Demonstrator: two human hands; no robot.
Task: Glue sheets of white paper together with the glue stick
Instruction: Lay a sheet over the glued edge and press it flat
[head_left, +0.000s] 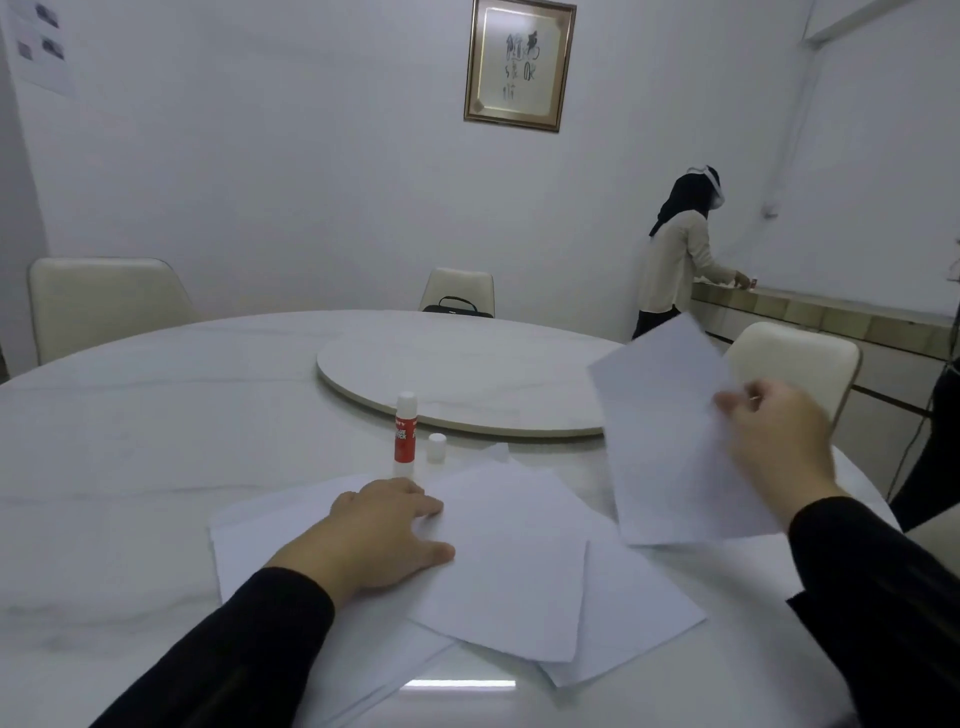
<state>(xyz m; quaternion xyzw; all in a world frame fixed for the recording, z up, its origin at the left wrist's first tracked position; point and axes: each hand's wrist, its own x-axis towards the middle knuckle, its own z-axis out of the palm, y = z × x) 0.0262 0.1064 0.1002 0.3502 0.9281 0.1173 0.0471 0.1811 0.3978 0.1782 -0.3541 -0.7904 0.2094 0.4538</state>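
Observation:
Several white paper sheets (519, 566) lie overlapping on the round white table in front of me. My left hand (379, 535) rests flat on them, palm down, pressing the left part of the pile. My right hand (774, 436) pinches one white sheet (670, 431) by its right edge and holds it lifted and tilted above the table's right side. A red and white glue stick (405, 436) stands upright just beyond my left hand, uncapped. Its small white cap (437, 448) stands beside it on the right.
A round turntable (467, 374) sits in the table's middle, beyond the glue stick. Cream chairs stand at the far left (104, 301), far side (460, 291) and right (800, 364). A person (680, 254) stands at a counter by the right wall.

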